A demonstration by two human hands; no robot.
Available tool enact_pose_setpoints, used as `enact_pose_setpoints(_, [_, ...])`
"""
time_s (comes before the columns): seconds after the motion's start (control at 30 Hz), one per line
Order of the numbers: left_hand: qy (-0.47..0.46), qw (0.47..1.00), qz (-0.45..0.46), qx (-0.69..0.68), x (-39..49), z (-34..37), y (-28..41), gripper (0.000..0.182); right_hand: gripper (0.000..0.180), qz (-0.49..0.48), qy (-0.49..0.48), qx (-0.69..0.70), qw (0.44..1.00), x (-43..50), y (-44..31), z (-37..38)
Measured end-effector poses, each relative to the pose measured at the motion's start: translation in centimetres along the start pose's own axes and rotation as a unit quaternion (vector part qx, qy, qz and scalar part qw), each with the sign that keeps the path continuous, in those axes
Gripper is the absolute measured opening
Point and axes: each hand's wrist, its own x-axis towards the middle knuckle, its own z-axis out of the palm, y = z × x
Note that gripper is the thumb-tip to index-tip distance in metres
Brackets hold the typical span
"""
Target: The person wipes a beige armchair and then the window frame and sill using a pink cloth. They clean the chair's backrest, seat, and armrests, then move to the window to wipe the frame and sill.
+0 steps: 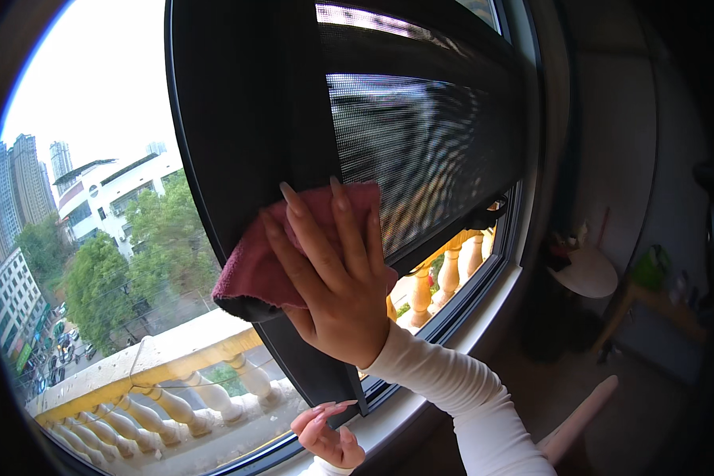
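My right hand (339, 285) lies spread over a folded pink cloth (247, 265), pressing it against the wide dark window frame (256, 119). A dark underside shows at the cloth's lower left corner. Just right of the fingers begins the mesh screen (404, 137) of the window. Lower down, my left hand (327, 437) is near the foot of the frame, fingers loosely bent and thumb apart, with nothing visible in it. White sleeves cover both wrists.
Beneath the frame run the window track (446, 321) and a pale sill (470, 336). A black latch (488, 215) sits at the screen's lower right. Outside stands a balustrade (154, 363), with trees and buildings beyond. The dim room holds a white round-topped object (586, 273) and a wooden stand (660, 303).
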Motion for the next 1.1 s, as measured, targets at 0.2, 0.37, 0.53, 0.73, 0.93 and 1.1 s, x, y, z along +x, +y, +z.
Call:
enact_pose_setpoints(0.2, [-0.047,0.997,-0.057,0.034,-2.5,-1.3,-0.1,0.041,0.053,0.078,0.013,0.218,0.973,-14.8,-2.8,1.0])
enact_pose_setpoints(0.37, [-0.036,0.991,-0.096,0.085,-4.3,-3.8,-0.4,0.037,0.047,0.210,-0.035,0.328,0.920,-23.8,-4.4,-2.5])
enact_pose_setpoints(0.53, [-0.058,0.979,-0.163,0.110,-5.9,-4.3,-1.0,0.029,0.030,0.555,0.050,0.464,0.688,-21.8,-1.7,-3.5])
enact_pose_setpoints(0.73, [-0.029,0.974,-0.202,0.099,-7.3,-3.5,0.0,0.032,0.058,0.327,0.004,0.310,0.893,-19.3,-5.9,2.1])
enact_pose_setpoints(0.93, [-0.082,0.972,-0.198,0.094,-7.6,-2.6,-0.5,0.030,0.043,0.314,-0.188,0.342,0.866,-28.8,-3.8,-1.3])
enact_pose_setpoints(1.1, [-0.051,0.967,-0.201,0.149,-7.7,-2.0,-0.8,0.032,0.024,0.516,-0.159,0.326,0.776,-25.7,2.1,-7.2])
